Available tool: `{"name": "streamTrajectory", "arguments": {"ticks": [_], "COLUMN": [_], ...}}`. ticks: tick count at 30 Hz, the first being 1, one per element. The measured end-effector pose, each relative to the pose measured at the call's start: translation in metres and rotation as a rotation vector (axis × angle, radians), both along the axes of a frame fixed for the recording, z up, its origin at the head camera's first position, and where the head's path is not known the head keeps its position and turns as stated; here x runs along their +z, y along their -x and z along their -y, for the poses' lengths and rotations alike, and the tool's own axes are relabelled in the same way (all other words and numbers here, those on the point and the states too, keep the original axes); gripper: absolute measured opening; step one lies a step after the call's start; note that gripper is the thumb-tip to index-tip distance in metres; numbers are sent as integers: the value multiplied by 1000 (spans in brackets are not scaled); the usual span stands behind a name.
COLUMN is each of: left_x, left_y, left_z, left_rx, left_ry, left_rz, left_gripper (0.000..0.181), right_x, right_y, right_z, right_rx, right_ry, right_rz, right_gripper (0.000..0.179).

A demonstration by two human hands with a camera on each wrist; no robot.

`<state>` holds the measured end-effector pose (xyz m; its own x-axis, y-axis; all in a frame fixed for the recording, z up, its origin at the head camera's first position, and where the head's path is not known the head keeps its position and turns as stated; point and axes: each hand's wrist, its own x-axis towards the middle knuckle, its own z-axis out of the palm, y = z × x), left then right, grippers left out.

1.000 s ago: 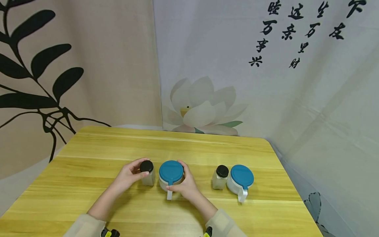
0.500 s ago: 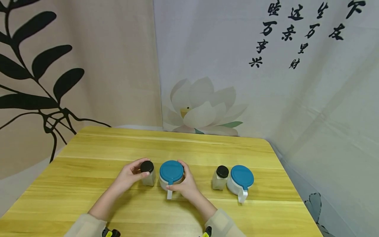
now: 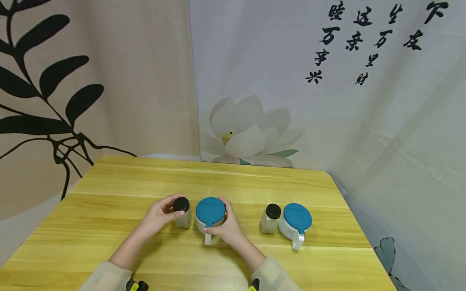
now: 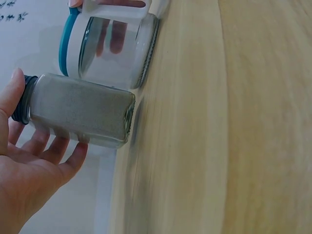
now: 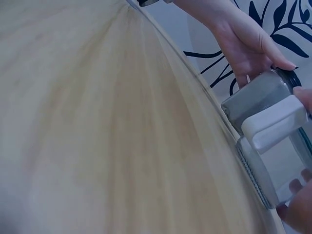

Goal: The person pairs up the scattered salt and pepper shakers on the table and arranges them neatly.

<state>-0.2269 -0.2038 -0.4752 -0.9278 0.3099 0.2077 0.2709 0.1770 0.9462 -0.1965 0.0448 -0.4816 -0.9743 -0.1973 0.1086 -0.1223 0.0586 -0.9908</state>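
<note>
My left hand (image 3: 157,218) grips a small squarish glass bottle (image 3: 184,220) with a black cap, the thumb and fingers around its upper part. In the left wrist view, greyish powder seems to fill the bottle (image 4: 80,109). My right hand (image 3: 231,229) holds a round clear glass jar (image 3: 210,211) with a blue lid and a white handle. In the right wrist view the white handle (image 5: 274,123) faces the camera, and fingertips show through the glass. Bottle and jar stand upright side by side, a narrow gap between them in the head view. Most of the right fingers are hidden behind the jar.
Farther right on the wooden table (image 3: 145,182) stand a second black-capped bottle (image 3: 270,223) and another blue-lidded jar (image 3: 297,217), close together. A printed cloth (image 3: 255,60) hangs behind the table's far edge.
</note>
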Motion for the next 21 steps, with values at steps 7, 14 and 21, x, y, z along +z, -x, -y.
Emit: {"name": "streamTrajectory", "arguments": {"ticks": [7,14,21], "left_x": [-3,-4,-4], "left_y": [2,3,4], "left_z": [0,0,-1], "left_rx": [8,2,4], "left_ry": [7,-7,-18], "left_rz": [1,21,37], "left_gripper": [52,50,49], "right_x": [0,2,2], "right_y": [0,-1,-1], "right_z": [0,0,1], "right_rx": [5,6,3], "right_ry": [4,6,6], "right_rz": [4,6,16], "right_gripper": [98,97,97]}}
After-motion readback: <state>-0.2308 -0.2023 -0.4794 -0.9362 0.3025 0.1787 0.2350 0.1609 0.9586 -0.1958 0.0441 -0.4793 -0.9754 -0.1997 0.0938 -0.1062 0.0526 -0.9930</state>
